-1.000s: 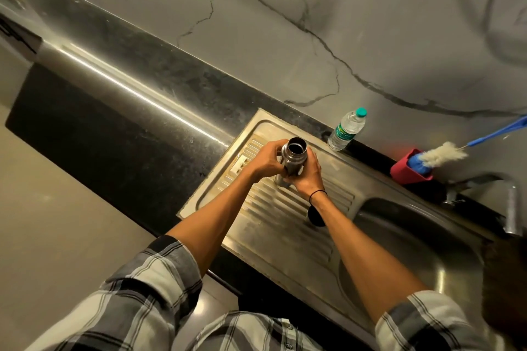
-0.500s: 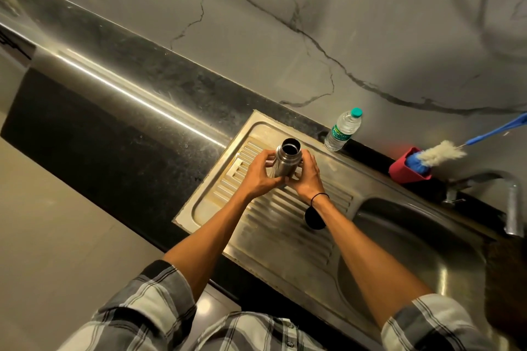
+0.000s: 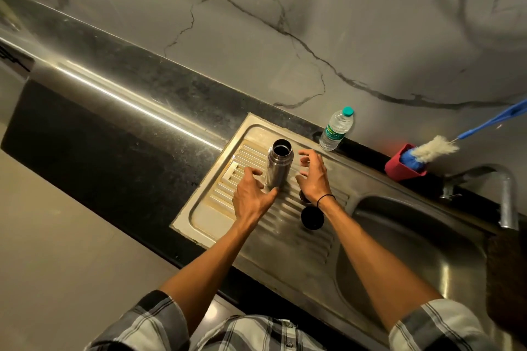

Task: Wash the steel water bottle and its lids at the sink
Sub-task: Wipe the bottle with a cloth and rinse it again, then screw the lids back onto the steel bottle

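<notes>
Bottle stands free on the drainboard

Our bottle (image 3: 279,164) stands upright and uncapped on the drainboard (image 3: 205,208). Our left hand (image 3: 252,196) and right hand (image 3: 312,177) flank it, fingers spread, holding nothing. A black lid (image 3: 312,217) lies nearer the basin (image 3: 413,251).

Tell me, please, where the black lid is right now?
In the head view, the black lid lies on the ribbed drainboard, under the right forearm, between steel bottle and basin.

One head-worn wide-angle view, tilted.
It looks forward and down from close above at the ribbed stainless-steel sink drainboard (image 3: 288,242), frame centre; marble wall fills the top.
</notes>
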